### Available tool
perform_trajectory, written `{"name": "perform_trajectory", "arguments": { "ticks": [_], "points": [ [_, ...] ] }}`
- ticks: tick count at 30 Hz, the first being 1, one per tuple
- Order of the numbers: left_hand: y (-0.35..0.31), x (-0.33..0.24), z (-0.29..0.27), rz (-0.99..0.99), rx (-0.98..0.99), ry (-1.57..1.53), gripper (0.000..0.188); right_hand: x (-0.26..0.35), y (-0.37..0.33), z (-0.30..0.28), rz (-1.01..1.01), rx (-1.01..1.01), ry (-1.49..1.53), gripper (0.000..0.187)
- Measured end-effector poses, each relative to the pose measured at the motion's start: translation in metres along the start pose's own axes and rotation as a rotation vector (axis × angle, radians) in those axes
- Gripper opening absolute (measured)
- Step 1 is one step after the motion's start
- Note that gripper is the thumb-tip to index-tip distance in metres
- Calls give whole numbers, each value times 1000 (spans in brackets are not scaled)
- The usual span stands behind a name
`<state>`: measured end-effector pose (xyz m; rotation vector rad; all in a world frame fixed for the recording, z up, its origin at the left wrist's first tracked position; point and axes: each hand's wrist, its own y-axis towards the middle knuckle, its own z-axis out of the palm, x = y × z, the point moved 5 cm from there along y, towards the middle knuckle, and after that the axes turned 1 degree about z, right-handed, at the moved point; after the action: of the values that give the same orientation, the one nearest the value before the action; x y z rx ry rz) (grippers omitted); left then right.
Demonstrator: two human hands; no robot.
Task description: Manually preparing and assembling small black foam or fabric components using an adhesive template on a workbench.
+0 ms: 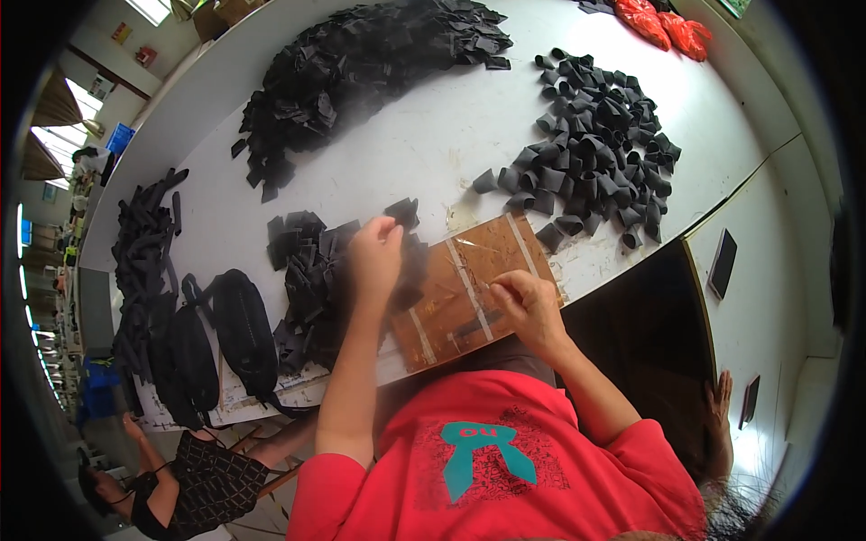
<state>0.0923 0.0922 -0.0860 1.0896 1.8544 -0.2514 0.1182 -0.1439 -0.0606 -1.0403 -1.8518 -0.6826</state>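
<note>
My left hand (377,257) is over a near pile of flat black fabric pieces (311,270), its fingers curled together. Just beyond its fingertips a single black piece (403,212) sticks up; whether the fingers grip it I cannot tell. My right hand (530,311) hovers above a brown board (437,307) with pale tape strips across it. Thumb and fingers of that hand are pinched together, and anything between them is too small to make out. A dark strip (474,326) lies on the board near its front edge.
Folded black loops (595,144) are heaped at the right. A large black heap (352,68) covers the back. Black rolls (144,261) and black bags (244,334) lie left. Red plastic bags (663,22) sit far right. Another person (180,482) sits at lower left; someone's hand (719,406) shows right.
</note>
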Motion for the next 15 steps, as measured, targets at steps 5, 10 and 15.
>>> {"name": "perform_trajectory", "arguments": {
  "ticks": [5,10,15],
  "points": [
    [-69,-25,-29,-604,346,-1207,10,37,-19,29,109,272,410,29],
    [-109,-44,-25,-653,387,-1273,14,47,-20,40,-39,106,316,22],
    [-117,-61,-29,-471,122,-932,13,68,-24,30,-432,-177,-133,20]
  ]
}}
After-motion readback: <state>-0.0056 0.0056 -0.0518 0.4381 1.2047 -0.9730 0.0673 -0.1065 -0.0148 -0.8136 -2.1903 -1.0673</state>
